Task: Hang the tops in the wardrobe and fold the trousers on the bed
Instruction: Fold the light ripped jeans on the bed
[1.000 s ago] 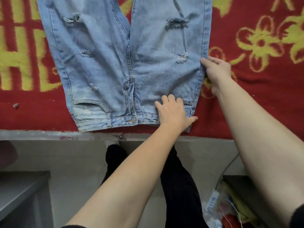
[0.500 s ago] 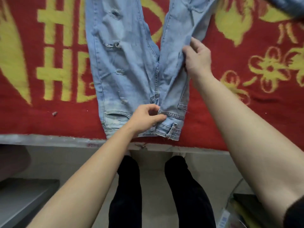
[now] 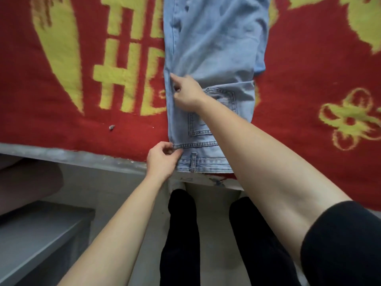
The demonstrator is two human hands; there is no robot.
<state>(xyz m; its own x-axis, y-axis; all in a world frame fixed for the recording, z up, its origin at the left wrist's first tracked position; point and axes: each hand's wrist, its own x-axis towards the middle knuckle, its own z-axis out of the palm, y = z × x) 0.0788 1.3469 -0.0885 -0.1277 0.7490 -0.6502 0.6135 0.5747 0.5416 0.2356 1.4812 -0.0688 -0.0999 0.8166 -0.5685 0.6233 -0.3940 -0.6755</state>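
Observation:
Light blue jeans [image 3: 216, 48] lie on the red and yellow bed cover [image 3: 309, 79], folded lengthwise with one leg over the other, a back pocket facing up and the waistband at the bed's near edge. My left hand [image 3: 162, 159] pinches the waistband at its left corner. My right hand [image 3: 185, 93] reaches across and grips the left folded edge of the jeans a little farther up. The legs run out of view at the top.
The bed's grey edge [image 3: 72, 155] runs across below the cover. A small grey scrap [image 3: 111, 127] lies on the cover left of the jeans. A grey piece of furniture [image 3: 37, 238] stands at the lower left. My black-trousered legs [image 3: 181, 234] stand against the bed.
The jeans lay open front up; the right leg has been brought over onto the left. My right hand crossed from the right edge to the left edge, and my left hand moved to the left waistband corner.

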